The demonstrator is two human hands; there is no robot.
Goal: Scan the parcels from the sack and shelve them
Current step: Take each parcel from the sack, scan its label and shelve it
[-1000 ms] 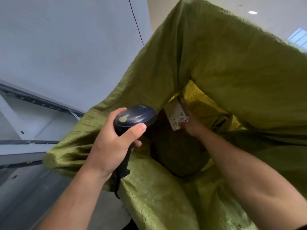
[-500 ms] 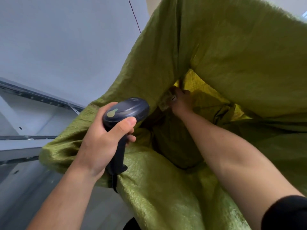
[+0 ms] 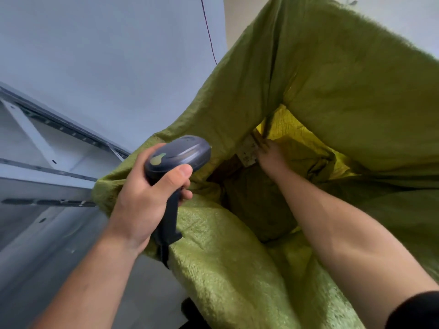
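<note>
A big green woven sack [image 3: 332, 79] fills the right side, its mouth open toward me. My left hand [image 3: 145, 200] grips a dark handheld barcode scanner [image 3: 177, 157] at the sack's left rim, thumb along its head. My right hand [image 3: 270, 159] reaches deep into the sack and holds a parcel [image 3: 248, 154] with a white label; only the label and a brown edge show, and the fingers are hidden behind it.
Grey metal shelving [image 3: 47, 162] with slotted rails runs along the left. A pale wall [image 3: 107, 55] rises behind it, with a thin dark cord [image 3: 209, 32] hanging down. Something dark lies on the floor at the bottom [image 3: 190, 312].
My right hand pushed deeper into the sack, then drew back slightly, and the parcel's label shows again. The left hand with the scanner stayed at the sack's rim.
</note>
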